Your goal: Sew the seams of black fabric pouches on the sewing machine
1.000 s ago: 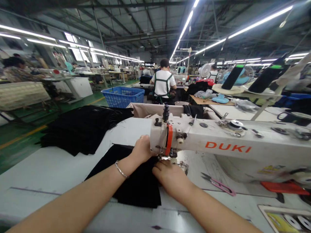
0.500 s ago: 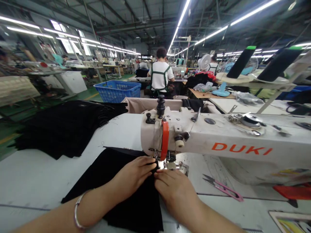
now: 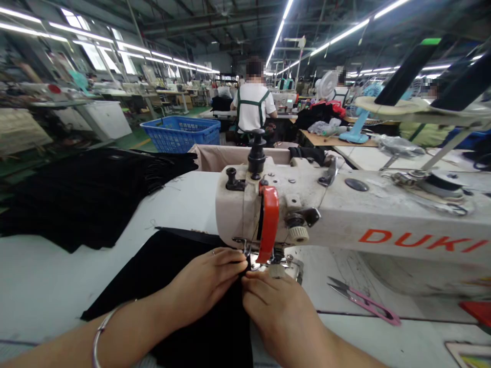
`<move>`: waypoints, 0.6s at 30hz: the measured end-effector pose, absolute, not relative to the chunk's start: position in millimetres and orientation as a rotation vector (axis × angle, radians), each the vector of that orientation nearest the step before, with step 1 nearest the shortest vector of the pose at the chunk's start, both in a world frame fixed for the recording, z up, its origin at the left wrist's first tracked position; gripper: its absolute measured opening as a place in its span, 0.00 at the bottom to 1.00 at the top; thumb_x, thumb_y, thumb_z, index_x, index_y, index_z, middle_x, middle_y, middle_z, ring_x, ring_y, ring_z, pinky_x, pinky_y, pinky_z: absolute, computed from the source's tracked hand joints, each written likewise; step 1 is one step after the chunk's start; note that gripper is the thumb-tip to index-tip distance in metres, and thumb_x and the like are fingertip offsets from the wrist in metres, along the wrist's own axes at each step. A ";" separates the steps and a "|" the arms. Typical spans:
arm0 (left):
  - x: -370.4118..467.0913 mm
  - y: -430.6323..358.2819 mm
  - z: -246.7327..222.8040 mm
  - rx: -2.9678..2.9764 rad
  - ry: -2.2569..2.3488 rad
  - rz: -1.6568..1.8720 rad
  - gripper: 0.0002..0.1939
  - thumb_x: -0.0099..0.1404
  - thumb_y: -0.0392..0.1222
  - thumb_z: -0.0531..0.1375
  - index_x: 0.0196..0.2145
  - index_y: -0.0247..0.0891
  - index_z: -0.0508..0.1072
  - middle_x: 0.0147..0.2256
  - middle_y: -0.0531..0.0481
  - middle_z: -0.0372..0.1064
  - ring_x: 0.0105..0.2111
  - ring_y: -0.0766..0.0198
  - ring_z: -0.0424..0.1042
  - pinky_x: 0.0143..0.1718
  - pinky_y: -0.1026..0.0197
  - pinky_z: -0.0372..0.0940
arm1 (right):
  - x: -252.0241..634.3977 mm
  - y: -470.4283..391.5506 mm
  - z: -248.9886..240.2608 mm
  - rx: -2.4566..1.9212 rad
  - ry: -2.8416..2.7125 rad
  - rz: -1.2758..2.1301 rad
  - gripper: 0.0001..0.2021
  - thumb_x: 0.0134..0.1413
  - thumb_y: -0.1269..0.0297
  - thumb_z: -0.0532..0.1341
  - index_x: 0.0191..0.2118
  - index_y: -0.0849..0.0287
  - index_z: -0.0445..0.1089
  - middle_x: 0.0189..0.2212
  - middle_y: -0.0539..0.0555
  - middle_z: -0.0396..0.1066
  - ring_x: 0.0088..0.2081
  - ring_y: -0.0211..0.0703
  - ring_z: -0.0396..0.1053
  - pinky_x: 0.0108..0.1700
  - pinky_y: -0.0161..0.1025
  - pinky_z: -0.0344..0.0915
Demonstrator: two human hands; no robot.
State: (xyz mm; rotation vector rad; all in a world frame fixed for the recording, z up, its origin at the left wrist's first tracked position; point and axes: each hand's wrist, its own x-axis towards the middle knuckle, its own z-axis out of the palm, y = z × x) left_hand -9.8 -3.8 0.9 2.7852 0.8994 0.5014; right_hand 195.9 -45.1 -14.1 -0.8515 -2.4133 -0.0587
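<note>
Black fabric (image 3: 153,276) lies on the white sewing table, its right edge under the needle area of a white sewing machine (image 3: 330,204) marked DUKI. My left hand (image 3: 209,278) rests on the fabric with its fingers pressed together, the tips beside the presser foot. Just right of it, my right hand (image 3: 278,306) is closed on the fabric's right edge, thumb and fingers pinched close to the needle area. The two hands' fingertips are nearly touching. An orange guard (image 3: 269,222) on the machine head hangs just above them.
Pink-handled thread snips (image 3: 366,301) lie right of my right hand. A stack of black fabric (image 3: 80,194) sits at the left. Behind the machine are a blue basket (image 3: 182,134), a pink cloth-lined bin (image 3: 226,158) and a seated person (image 3: 253,105). Thread cones stand at the upper right.
The view has moved closer to the machine, whose head looks larger. Both hands keep nearly the same hold beside the needle; any feed of the fabric is too small to tell.
</note>
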 end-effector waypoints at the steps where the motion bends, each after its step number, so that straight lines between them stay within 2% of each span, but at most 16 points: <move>1: -10.6 -2.7 0.8 2.783 0.889 0.481 0.15 0.72 0.33 0.54 0.54 0.38 0.71 0.53 0.45 0.73 0.54 0.59 0.71 0.59 0.55 0.66 | 195.9 -44.9 -14.0 -0.860 -2.418 -0.056 0.08 0.62 0.77 0.57 0.35 0.59 0.72 0.39 0.53 0.78 0.43 0.44 0.74 0.49 0.41 0.69; 10: -9.2 0.1 1.3 2.716 0.870 0.516 0.15 0.70 0.31 0.56 0.53 0.38 0.73 0.51 0.46 0.74 0.53 0.58 0.71 0.59 0.54 0.65 | 196.3 -48.7 -14.2 -0.916 -2.425 0.081 0.08 0.56 0.78 0.57 0.34 0.58 0.70 0.37 0.52 0.77 0.43 0.45 0.73 0.45 0.42 0.68; 13: -9.3 0.6 2.8 2.689 0.863 0.512 0.16 0.69 0.30 0.56 0.52 0.39 0.73 0.51 0.46 0.74 0.53 0.58 0.71 0.59 0.54 0.65 | 193.9 -48.4 -17.5 -0.903 -2.394 0.095 0.08 0.58 0.77 0.57 0.35 0.58 0.70 0.38 0.52 0.77 0.42 0.44 0.73 0.44 0.41 0.68; 15: -11.2 -1.5 7.7 2.678 0.890 0.447 0.17 0.69 0.30 0.56 0.53 0.39 0.73 0.52 0.46 0.74 0.54 0.59 0.71 0.60 0.54 0.65 | 197.7 -48.0 -15.7 -0.891 -2.382 0.103 0.10 0.61 0.77 0.56 0.38 0.57 0.71 0.40 0.52 0.78 0.44 0.43 0.74 0.47 0.41 0.67; 17: -14.7 -9.7 15.9 2.683 0.924 0.341 0.19 0.69 0.39 0.60 0.57 0.38 0.71 0.56 0.43 0.71 0.57 0.55 0.69 0.61 0.50 0.64 | 209.8 -49.7 -7.5 -0.889 -2.424 0.164 0.12 0.62 0.78 0.55 0.43 0.55 0.71 0.45 0.50 0.77 0.49 0.41 0.73 0.54 0.41 0.64; 18: -16.9 -16.8 20.6 2.697 0.932 0.291 0.26 0.66 0.46 0.64 0.60 0.37 0.68 0.59 0.40 0.68 0.60 0.51 0.67 0.61 0.48 0.64 | 218.8 -51.5 -1.3 -0.898 -2.464 0.211 0.14 0.61 0.78 0.56 0.46 0.53 0.71 0.48 0.48 0.76 0.52 0.41 0.71 0.59 0.43 0.61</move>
